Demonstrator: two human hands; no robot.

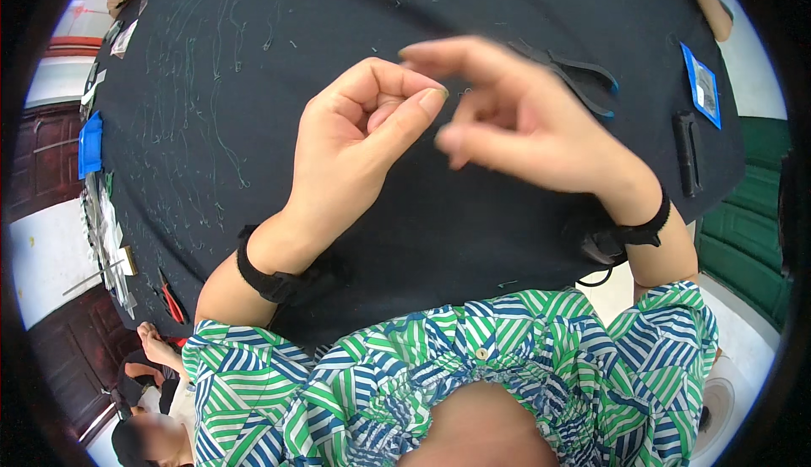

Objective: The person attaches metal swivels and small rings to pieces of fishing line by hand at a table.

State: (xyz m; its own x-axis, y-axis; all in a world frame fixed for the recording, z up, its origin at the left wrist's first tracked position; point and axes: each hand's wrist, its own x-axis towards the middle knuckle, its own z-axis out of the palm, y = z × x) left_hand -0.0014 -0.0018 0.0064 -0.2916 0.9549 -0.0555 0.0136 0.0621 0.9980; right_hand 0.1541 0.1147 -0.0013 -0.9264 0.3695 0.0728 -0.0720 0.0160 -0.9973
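Note:
My left hand [355, 125] is raised over the black cloth, with thumb and index fingertip pinched together. A tiny greenish bit shows at that pinch, too small to name. Facing it from the right is my right hand [541, 120], blurred by motion, its index finger stretched out and its thumb apart; nothing can be made out in it. Each wrist wears a black band. Just beyond the right hand lie pliers with dark, blue-tipped handles [591, 74], partly hidden behind it. Thin green threads [215, 74] lie in rows on the cloth to the left.
On the right of the black cloth [439, 239] lie a blue-edged packet [703, 87] and a long black tool [688, 154]. Red-handled pliers [171, 302] rest at the left edge, near plastic packets [108, 230] and a blue pouch [90, 144]. Other people sit around the table.

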